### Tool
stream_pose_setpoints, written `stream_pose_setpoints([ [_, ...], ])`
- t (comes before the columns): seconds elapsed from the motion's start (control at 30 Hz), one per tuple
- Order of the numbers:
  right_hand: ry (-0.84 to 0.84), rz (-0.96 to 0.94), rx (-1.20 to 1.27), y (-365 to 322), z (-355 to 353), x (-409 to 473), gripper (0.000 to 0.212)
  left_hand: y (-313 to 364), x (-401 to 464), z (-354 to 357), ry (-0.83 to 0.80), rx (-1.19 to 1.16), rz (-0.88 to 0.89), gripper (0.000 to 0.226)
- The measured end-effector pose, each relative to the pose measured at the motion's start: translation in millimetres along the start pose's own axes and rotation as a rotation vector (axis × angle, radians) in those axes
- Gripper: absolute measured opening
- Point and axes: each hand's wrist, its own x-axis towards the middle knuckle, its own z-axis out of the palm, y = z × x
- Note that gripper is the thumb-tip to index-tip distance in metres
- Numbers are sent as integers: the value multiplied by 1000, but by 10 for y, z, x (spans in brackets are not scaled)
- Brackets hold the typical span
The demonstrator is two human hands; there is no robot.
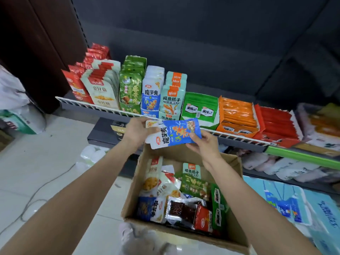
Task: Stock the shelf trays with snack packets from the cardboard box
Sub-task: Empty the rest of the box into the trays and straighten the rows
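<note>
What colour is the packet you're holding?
Blue and white, with orange artwork: packet, head view.

The white wire rail fences the shelf front, with upright packet trays packed side by side behind it from 10 to 12 o'clock. Above them, open room runs back to the dark back panel. At 6 o'clock the cardboard box gapes, loose packets covering its floor.

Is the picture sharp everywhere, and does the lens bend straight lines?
Head view: the blue packet held by both hands is sharp; the right edge is blurred; the white shelf rail bows from wide-angle distortion; the dark back panel is dim.
</note>
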Motion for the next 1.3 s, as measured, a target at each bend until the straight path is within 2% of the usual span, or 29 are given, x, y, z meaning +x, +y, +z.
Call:
stream_pose_setpoints([
  [0.07,-59,0,-41,-113,119,65,18,183,58,-112,67,-106,80,31],
  [0.13,-79,-43,-168,-229,264,140,25,342,141,-260,102,-110,163,33],
  [0.23,-97,-125,-229,-427,550,263,48,541,354,-497,135,15,307,26],
  [0.3,-42,-225,-292,-523,762,404,61,684,533,-664,159,78,388,24],
  [0.33,13,-286,-366,-559,866,491,60,757,622,-737,164,97,416,24],
  [0.47,164,-471,-749,-622,1197,840,28,1016,949,-951,165,213,518,21],
  [0.57,280,-547,-1017,-672,1394,1022,31,1119,1185,-1022,98,326,609,12],
  [0.7,369,-543,-1239,-805,1580,1155,25,1187,1423,-989,-48,408,670,9],
  [0.97,382,-361,-1553,-872,1688,1356,37,1184,1740,-847,-257,347,691,10],
  [1.17,439,-363,-1513,-876,1561,1292,36,1121,1803,-844,-314,207,672,7],
  [1.3,397,-366,-1497,-825,1502,1259,51,948,1904,-884,-295,183,633,7],
])
